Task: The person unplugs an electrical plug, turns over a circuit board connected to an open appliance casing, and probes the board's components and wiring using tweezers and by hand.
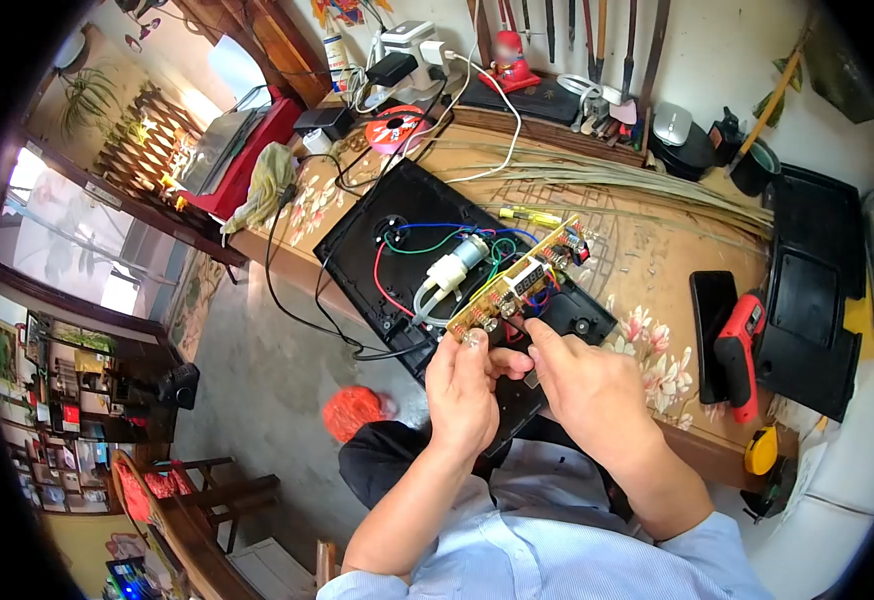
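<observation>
My left hand [465, 395] pinches the lower end of a long, narrow circuit board [497, 302], which is tilted up above an open black plastic housing [357, 245]. The board carries a small digit display [529, 279] and several round parts along its edge. Close beside it, my right hand [589, 385] has its fingers closed near the board's underside; what they hold is hidden. A small pump with a motor [457, 263] lies in the housing, with clear tubing and red, green and blue wires around it. A yellow screwdriver [530, 215] rests behind the board.
On the right of the table [647, 245] are a black phone [712, 320], a red and black power tool [740, 350], a yellow tape measure [760, 452] and black plastic panels [812, 290]. Cables, an orange spool [395, 130] and thin strips [647, 188] lie toward the back.
</observation>
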The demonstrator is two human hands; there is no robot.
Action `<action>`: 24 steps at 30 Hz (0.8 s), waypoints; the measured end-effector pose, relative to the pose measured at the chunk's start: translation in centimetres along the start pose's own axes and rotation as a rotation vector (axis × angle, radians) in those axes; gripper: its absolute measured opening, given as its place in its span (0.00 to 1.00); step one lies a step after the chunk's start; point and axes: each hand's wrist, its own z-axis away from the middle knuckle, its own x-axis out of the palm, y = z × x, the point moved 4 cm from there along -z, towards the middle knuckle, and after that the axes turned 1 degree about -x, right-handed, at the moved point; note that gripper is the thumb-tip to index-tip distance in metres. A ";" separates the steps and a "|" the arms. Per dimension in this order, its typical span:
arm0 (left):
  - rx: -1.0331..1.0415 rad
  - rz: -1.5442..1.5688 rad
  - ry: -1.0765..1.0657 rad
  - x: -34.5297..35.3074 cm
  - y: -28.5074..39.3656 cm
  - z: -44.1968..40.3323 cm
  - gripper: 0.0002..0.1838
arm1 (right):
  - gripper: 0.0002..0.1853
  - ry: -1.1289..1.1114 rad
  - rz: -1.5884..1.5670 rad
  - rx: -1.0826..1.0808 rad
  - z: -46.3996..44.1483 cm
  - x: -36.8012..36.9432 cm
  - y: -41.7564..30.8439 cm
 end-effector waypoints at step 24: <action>0.068 -0.084 -0.001 0.3 0.0 -0.1 0.15 | 0.11 -0.071 0.008 -0.005 -0.6 -0.9 -0.3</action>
